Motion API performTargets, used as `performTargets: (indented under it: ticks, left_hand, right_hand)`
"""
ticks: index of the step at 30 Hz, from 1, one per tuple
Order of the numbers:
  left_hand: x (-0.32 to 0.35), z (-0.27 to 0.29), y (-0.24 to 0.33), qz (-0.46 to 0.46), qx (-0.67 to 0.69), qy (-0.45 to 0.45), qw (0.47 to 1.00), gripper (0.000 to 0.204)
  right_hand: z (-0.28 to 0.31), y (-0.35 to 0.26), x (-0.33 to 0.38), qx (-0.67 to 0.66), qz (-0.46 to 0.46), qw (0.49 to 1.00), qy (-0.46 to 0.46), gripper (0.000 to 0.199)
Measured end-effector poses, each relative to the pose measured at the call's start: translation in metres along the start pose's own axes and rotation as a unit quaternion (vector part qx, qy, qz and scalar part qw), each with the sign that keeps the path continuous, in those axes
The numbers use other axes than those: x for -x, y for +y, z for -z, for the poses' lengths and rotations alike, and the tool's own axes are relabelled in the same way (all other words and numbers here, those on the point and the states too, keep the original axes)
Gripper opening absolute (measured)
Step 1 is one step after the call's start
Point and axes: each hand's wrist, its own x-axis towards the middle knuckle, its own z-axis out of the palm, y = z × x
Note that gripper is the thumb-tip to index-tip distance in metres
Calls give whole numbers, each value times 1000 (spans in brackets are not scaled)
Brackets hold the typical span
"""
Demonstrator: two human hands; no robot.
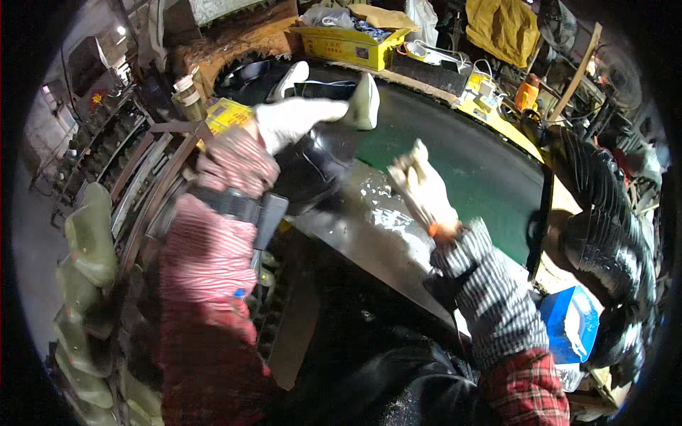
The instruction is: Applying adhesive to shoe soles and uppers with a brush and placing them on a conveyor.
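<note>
My left hand (302, 119), in a white glove, reaches over the far left of the worktable (455, 160). Its fingertips meet a pale, foot-shaped shoe last (364, 103); motion blur hides whether they grip it. A second pale last (291, 79) is just beyond. Under this hand is a glossy black piece (316, 167), partly shaded. My right hand (424, 190), also gloved, hovers above the green part of the tabletop with fingers curled together. Whatever is between them, if anything, cannot be made out.
Several olive-green lasts (89, 234) stack along the left, beside a rack (153, 177). A yellow box (344, 44) stands at the back. On the right are dark ribbed pieces (597, 192) and a blue box (568, 323). An orange tool (526, 92) is at the back right.
</note>
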Motion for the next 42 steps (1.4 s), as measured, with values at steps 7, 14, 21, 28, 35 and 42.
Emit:
performTargets:
  ticks: [7, 14, 21, 28, 35, 42]
  left_hand:
    - [-20, 5, 13, 59, -2, 50, 997, 80]
    - [-43, 65, 28, 207, 39, -88, 974, 36]
    - [6, -79, 17, 238, -408, 57, 879, 45]
    - [49, -191, -51, 133, -687, -137, 701, 59]
    - [15, -177, -33, 112, -709, -202, 666, 60]
    - [20, -180, -73, 98, -690, -190, 691, 51]
  right_hand:
    - [101, -54, 153, -8, -38, 999, 13, 12]
    - [161, -92, 262, 46, -142, 988, 31, 11]
    - [195, -82, 324, -78, -230, 963, 121, 14]
    - [193, -79, 309, -95, -174, 975, 103, 15]
    - [178, -82, 277, -104, -99, 986, 90, 13]
    - [109, -78, 120, 53, 28, 985, 165, 24]
